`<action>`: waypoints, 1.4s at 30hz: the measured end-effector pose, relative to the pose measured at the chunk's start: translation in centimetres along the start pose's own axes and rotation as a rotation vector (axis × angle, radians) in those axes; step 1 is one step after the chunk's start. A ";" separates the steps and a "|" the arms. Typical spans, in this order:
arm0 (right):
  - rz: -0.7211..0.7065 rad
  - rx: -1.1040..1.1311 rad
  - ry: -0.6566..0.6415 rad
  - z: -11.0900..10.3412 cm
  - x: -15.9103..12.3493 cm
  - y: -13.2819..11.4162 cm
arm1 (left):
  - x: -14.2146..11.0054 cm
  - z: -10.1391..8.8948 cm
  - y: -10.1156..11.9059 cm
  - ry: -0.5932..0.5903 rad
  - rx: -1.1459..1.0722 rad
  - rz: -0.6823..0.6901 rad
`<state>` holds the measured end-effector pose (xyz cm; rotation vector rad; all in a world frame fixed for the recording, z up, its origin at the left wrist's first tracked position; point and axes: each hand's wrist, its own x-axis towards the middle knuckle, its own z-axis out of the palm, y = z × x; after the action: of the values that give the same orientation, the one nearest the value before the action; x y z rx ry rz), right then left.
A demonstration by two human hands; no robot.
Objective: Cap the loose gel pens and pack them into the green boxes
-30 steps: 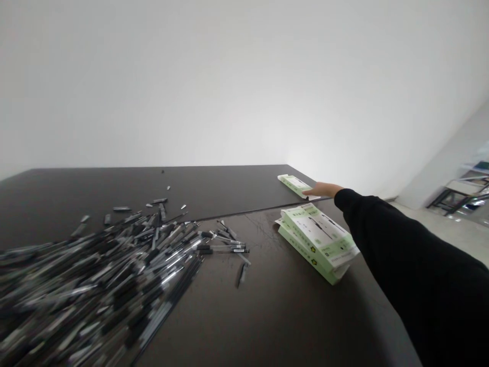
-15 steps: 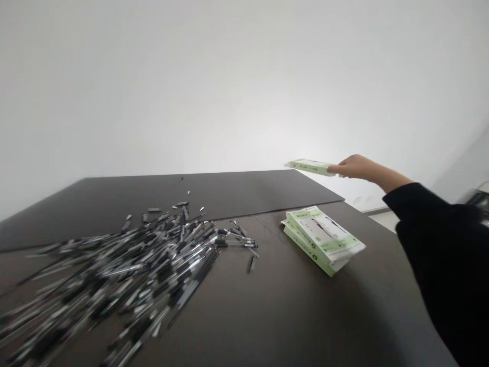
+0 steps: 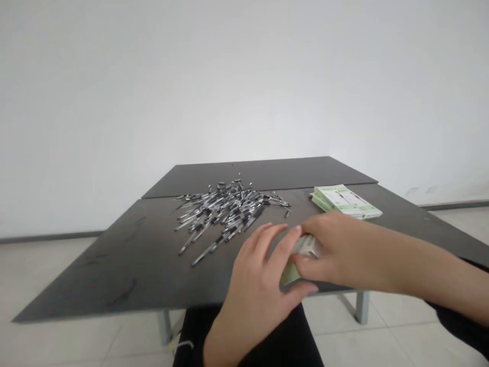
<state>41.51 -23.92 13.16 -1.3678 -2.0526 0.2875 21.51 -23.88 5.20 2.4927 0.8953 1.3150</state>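
Observation:
A pale green cardboard pen box [image 3: 301, 260] sits between my hands just over the table's near edge, mostly hidden by my fingers. My right hand [image 3: 340, 250] grips its upper end, while my left hand [image 3: 260, 290] closes around its lower end. Beyond my hands lies a loose pile of black and clear pens [image 3: 225, 216]. A stack of similar green boxes [image 3: 346, 201] rests to the right of the pile, out of reach of neither hand's fingers touching it.
The dark two-board table [image 3: 114, 270] stands on grey metal legs over a pale tiled floor [image 3: 412, 336]. A white wall rises behind it. My dark trousers [image 3: 194, 336] show below the near edge.
My right hand has come back from the table's far end with the green box. My left hand has come into view and joined it. The view has swung to show the whole table.

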 end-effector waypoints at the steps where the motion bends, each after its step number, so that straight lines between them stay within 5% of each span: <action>1: 0.009 0.047 -0.031 1.0 -0.1 -0.6 | -0.2 0.1 -0.1 -0.021 -0.063 -0.044; 4: 0.059 0.079 -0.158 2.6 0.0 -1.6 | -1.5 0.3 -1.0 0.039 -0.340 -0.269; 9: 0.095 0.678 -0.080 6.0 -1.4 -2.3 | -3.1 0.1 -2.3 0.216 -0.772 -0.500; 13: 0.133 0.969 0.220 10.7 -2.5 -2.6 | -3.5 0.5 -2.8 0.327 -0.746 -0.528; 18: 0.176 0.875 0.396 13.9 -3.0 -2.7 | -4.2 0.7 -3.4 0.395 -0.480 -0.520; 25: 0.172 0.520 0.384 14.7 -3.5 -2.8 | -4.9 0.5 -4.3 0.335 -0.282 -0.459; 33: 0.289 0.871 0.277 14.8 -3.2 -2.7 | -5.6 -0.7 -5.0 0.197 -0.267 -0.367; 42: 0.249 0.729 0.214 14.0 -3.0 -2.5 | -6.1 -0.3 -4.9 0.136 -0.379 -0.385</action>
<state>31.68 -25.35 2.55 -1.1165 -1.3833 0.8598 16.63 -23.59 -0.85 1.8564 0.9849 1.3766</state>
